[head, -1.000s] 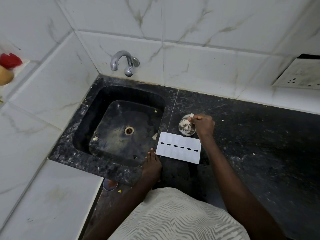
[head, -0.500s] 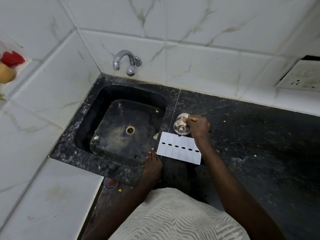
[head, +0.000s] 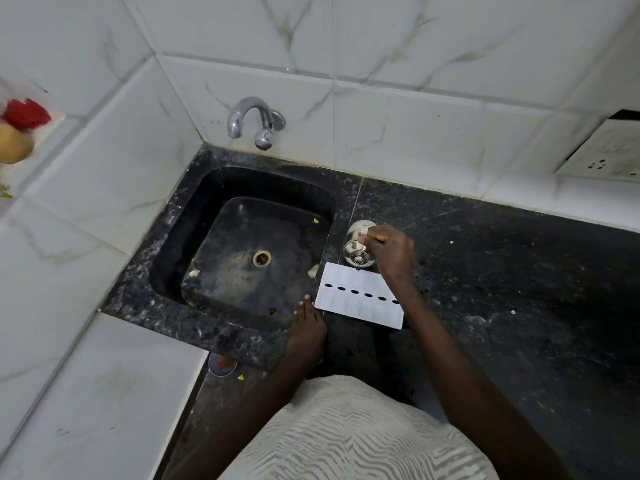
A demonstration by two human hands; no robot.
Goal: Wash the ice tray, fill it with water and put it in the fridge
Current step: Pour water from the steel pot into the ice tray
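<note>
Ice tray [head: 360,295] on surface [head: 502,289], apparently unwashed, unfilled; right fingers [head: 373,237] pinching steel cup [head: 356,253] at twelve o'clock; left fingers [head: 304,308] straight.

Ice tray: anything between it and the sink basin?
Nothing visible. The ice tray lies on the counter right beside the sink; only the left hand rests on the rim at its near-left corner.

A white socket plate [head: 602,157] sits on the veined wall tiles [head: 415,46] above the black counter [head: 519,289], and a red thing [head: 26,113] lies just beside a yellowish round thing [head: 14,147] at far left.
</note>
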